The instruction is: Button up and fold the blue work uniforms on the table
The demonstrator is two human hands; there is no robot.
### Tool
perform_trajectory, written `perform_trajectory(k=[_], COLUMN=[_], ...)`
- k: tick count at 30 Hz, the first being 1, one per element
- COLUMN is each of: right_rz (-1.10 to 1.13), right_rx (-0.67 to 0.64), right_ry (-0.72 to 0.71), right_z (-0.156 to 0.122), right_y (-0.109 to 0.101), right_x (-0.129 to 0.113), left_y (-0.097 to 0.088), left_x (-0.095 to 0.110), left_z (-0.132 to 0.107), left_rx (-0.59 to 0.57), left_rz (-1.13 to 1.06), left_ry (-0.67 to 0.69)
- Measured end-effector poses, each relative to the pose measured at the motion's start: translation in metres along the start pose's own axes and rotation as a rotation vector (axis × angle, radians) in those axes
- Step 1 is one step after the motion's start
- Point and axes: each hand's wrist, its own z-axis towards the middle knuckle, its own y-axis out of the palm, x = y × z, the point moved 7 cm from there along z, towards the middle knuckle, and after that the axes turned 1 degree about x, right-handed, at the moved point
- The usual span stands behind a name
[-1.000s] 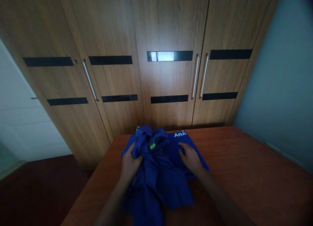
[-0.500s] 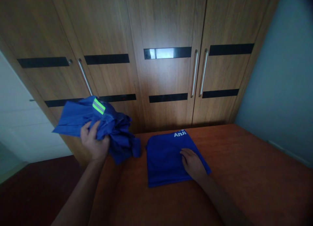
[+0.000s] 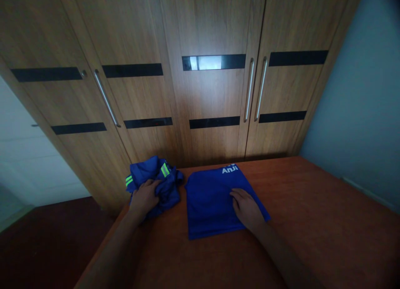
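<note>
Left hand (image 3: pixel 145 200) right in on the crumpled blue fabric garment (image 3: pixel 144 170) with yellow-green stripes, fingers curled into it, left side of the reddish-brown tabletop (image 3: pixel 296 197), right hand (image 3: pixel 247 209) resting, fingers loosely bent, on the flat-folded blue cloth (image 3: pixel 208 202) alongside

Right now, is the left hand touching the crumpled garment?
Touching. The head view shows the left hand against the crumpled garment, its fingers sunk among the folds with no gap visible.
</note>
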Motion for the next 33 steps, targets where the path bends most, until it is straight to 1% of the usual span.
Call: perform_trajectory(k=[2, 6, 9, 12, 13, 15, 16, 18, 20, 22, 25, 27, 29, 31, 33], right_rz=[-0.017, -0.058, -0.105, -0.138, -0.143, -0.147, -0.147, -0.15, -0.156, -0.162, -0.176, -0.188, -0.195, -0.191, -0.182], right_rx=[-0.006, 0.0, 0.007, -0.027, -0.038, -0.048, -0.047, -0.045, -0.048, -0.059, -0.071, -0.079, -0.092, -0.097, -0.091], right_ry=[-0.005, -0.016, -0.051, -0.094, -0.101, -0.111, -0.116, -0.125, -0.126, -0.121, -0.102, -0.089, -0.083, -0.077, -0.068], right_z=[0.0, -0.001, -0.004, -0.007, -0.009, -0.012, -0.015, -0.02, -0.027, -0.035, -0.044, -0.047, -0.048, -0.048, -0.047], right_y=[0.001, 0.003, 0.005, 0.008, 0.008, 0.008, 0.007, 0.004, 0.002, -0.001, -0.002, -0.003, -0.002, -0.002, -0.003], right_x=[0.0, 0.0, -0.003, -0.007, -0.007, -0.007, -0.006, -0.005, -0.003, -0.002, -0.002, -0.003, -0.005, -0.007, -0.007], left_y=[-0.006, -0.023, -0.041, -0.054, -0.055, -0.046, -0.037, -0.015, 0.008, 0.027, 0.046, 0.054, 0.059, 0.059, 0.059], left_x=[0.003, 0.018, 0.037, 0.064, 0.074, 0.092, 0.1, 0.111, 0.116, 0.116, 0.109, 0.104, 0.101, 0.101, 0.102], left_z=[-0.004, -0.018, -0.031, -0.042, -0.045, -0.049, -0.05, -0.052, -0.053, -0.054, -0.054, -0.057, -0.061, -0.064, -0.065], left_rx=[0.024, 0.145, 0.271, 0.382, 0.39, 0.345, 0.301, 0.203, 0.131, 0.095, 0.026, -0.059, -0.146, -0.207, -0.263], left_rz=[0.048, 0.104, 0.106, -0.015, -0.089, -0.265, -0.361, -0.562, -0.767, -0.972, -1.346, -1.629, -1.863, -2.017, -2.115], left_ry=[-0.014, -0.024, 0.005, 0.108, 0.156, 0.241, 0.264, 0.259, 0.193, 0.081, -0.146, -0.355, -0.553, -0.662, -0.693])
